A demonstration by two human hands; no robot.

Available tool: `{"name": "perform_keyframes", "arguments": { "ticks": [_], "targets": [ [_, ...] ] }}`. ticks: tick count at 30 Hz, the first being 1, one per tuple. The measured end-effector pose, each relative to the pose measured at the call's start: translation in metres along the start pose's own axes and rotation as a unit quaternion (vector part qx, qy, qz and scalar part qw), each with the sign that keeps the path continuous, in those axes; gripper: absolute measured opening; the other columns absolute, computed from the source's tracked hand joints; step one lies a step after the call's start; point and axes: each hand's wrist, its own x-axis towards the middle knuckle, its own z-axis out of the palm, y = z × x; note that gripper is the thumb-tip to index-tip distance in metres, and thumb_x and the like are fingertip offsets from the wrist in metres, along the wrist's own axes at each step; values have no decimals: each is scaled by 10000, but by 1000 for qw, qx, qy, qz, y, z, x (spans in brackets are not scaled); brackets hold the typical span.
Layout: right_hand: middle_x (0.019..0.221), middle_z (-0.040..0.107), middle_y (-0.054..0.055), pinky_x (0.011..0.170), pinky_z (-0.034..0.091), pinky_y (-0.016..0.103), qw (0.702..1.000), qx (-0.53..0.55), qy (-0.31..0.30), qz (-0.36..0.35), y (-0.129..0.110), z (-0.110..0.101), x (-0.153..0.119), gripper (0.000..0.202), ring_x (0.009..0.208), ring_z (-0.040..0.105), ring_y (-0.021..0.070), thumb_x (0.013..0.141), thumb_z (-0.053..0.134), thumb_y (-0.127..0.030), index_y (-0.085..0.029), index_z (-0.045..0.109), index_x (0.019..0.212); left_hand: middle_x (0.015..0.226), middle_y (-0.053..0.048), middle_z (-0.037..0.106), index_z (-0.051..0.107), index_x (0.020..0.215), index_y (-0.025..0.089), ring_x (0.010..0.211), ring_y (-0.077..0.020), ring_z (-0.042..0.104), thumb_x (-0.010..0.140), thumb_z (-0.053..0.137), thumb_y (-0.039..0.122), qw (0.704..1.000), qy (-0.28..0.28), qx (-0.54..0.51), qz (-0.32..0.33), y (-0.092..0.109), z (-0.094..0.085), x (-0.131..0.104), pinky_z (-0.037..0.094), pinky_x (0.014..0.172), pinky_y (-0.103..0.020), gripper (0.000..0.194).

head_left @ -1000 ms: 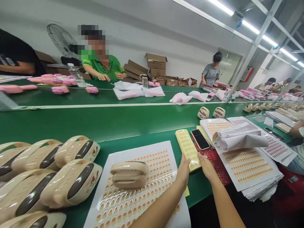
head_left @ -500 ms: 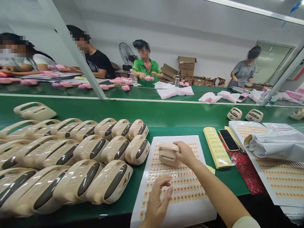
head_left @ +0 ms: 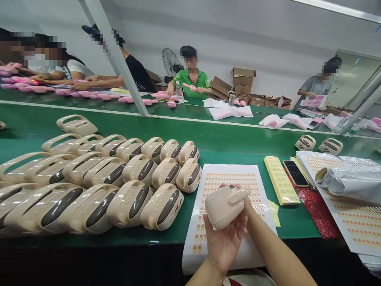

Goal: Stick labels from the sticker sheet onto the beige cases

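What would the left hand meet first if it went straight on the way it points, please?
The beige handled device: the left hand is against it. Beyond, the sticker sheet seems to lie in that line, though depth is hard to judge.

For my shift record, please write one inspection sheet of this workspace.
Surface: glossy green tabletop.
Job's things: cream rounded plastic casing with handle, held above white sheet of orange oval stickers; similar casings in rows, left.
Clutter: black-screened rectangular phone, long yellow label strip, shiny red plastic wrap.
Hands: left hand supports casing from below; right hand behind it, partly hidden.
Cables: nothing seen.
Surroundings: co-worker in green shirt, round dark fan, brown cardboard boxes.
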Motion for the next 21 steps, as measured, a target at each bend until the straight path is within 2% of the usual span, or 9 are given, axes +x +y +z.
{"name": "perform_keyframes", "arguments": {
  "ticks": [3,5,7,9,12,14,16,19,21],
  "targets": [
    [1113,644,102,812,506,384,998,34,-45,8,1,-9,-7,405,1000,617,243,830,398,-468,-199,585,1068,1223,10,599,582,1082,339,1198,-250,471,666,443,737,994,90,-16,52,9,-4,2,374,1000,-382,593],
    [1210,585,106,906,454,413,998,-1,-58,17,2,-22,-21,422,1100,555,250,795,486,-429,-207,550,1149,1162,19,638,608,1029,347,1199,-269,465,601,605,656,985,153,-11,80,18,-9,1,453,918,-383,527],
    [1237,564,106,943,421,446,994,-85,-50,39,3,-33,-44,442,1134,528,247,820,473,-382,-219,492,1230,1096,12,671,637,980,329,1191,-286,469,536,706,573,974,196,13,112,27,-15,-2,488,868,-378,511],
    [1236,564,107,951,413,467,980,-186,-58,42,7,-39,-72,427,1140,522,245,858,418,-330,-225,458,1270,1035,-1,696,652,962,301,1155,-291,503,547,700,569,967,215,40,133,38,-18,-4,499,848,-379,496],
    [1313,494,104,1013,337,518,936,-327,-125,-14,16,-34,-99,459,1240,417,273,825,469,-230,-216,458,1283,969,-16,714,658,964,264,1083,-273,559,651,600,600,959,237,54,143,52,-17,-5,508,828,-377,462],
    [1368,423,96,1040,276,555,906,-393,-150,-44,21,-29,-101,499,1290,336,284,807,485,-190,-209,437,1303,956,-25,717,661,963,242,1058,-256,576,718,545,582,954,254,48,152,59,-13,-3,507,827,-363,435],
    [1387,391,91,1048,257,557,890,-423,-164,-46,22,-29,-91,488,1303,308,276,828,463,-191,-202,422,1314,955,-32,715,661,967,226,1044,-245,585,780,482,556,950,263,41,164,64,-8,-1,506,825,-356,420],
    [1383,398,89,1055,246,548,884,-430,-181,-37,19,-36,-72,461,1303,310,269,840,450,-182,-191,437,1300,901,-36,717,660,955,216,1022,-245,596,824,423,535,945,275,46,171,71,-3,-2,512,808,-358,419],
    [1368,422,104,1037,235,594,883,-438,-166,-31,15,-34,-64,453,1296,314,305,809,478,-142,-183,481,1260,853,-34,718,661,936,219,1009,-255,601,791,455,568,939,284,67,183,75,-2,-6,518,794,-368,430]
  ]
}}
